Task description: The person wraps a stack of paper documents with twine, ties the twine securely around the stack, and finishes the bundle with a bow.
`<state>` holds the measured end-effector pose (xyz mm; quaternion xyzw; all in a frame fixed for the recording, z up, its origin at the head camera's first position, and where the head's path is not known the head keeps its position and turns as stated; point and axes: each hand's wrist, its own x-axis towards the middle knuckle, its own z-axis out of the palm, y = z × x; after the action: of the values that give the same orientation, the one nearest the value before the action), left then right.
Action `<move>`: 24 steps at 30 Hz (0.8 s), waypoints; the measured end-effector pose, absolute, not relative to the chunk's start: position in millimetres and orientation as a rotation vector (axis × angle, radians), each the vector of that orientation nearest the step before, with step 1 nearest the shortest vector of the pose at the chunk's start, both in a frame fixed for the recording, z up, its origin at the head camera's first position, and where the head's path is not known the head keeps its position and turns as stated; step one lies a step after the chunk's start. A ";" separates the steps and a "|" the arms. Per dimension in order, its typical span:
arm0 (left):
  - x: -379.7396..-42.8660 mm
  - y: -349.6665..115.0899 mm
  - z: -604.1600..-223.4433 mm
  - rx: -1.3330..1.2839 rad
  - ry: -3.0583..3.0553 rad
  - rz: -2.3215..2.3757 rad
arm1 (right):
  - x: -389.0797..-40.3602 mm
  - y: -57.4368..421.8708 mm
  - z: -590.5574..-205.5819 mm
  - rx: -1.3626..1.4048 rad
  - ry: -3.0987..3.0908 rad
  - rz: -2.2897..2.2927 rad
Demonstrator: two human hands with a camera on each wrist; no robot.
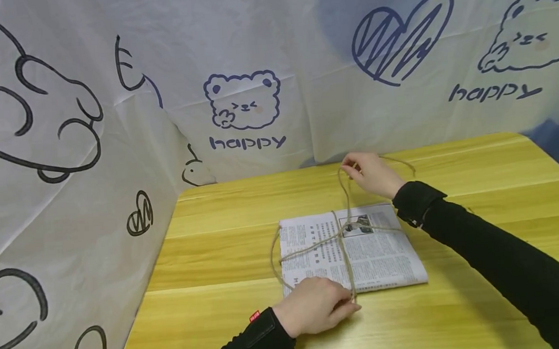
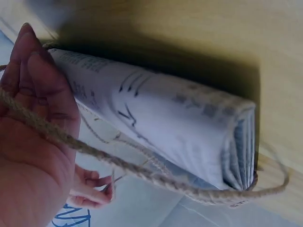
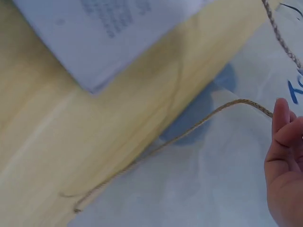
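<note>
A folded newspaper stack (image 1: 383, 261) lies flat on the table, with twine (image 1: 307, 249) crossing over its top in both directions. At the near edge, my left hand (image 1: 315, 305) pinches the twine between thumb and fingers. A strand also runs across that palm in the left wrist view, beside the folded newspaper edge (image 2: 156, 118). Beyond the far edge, my right hand (image 1: 373, 175) holds a raised length of twine between its fingertips. In the right wrist view, a loose tail of twine (image 3: 189, 128) trails from the right hand (image 3: 289, 165) over the table edge.
The yellow wood-grain table (image 1: 208, 262) has its far edge just behind the right hand. White cloth (image 1: 305, 115) with drawn bears and hearts hangs behind it and along the left side. A loop of twine bulges out past the stack's left edge.
</note>
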<state>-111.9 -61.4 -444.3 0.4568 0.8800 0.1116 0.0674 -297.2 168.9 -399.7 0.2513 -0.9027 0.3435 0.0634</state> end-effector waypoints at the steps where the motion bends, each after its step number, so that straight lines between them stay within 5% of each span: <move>1: -111.8 -61.4 -444.5 1.370 2.651 0.333 | -297.8 168.0 -402.4 0.767 -2.737 1.022; 24: -107.2 -55.9 -448.5 1.416 2.610 0.244 | -307.5 137.9 -399.9 0.696 -2.712 1.034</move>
<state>-107.2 -55.9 -448.5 0.4737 0.8732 0.0815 0.0809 -307.5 137.9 -399.9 0.2323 -0.9059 0.3454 0.0782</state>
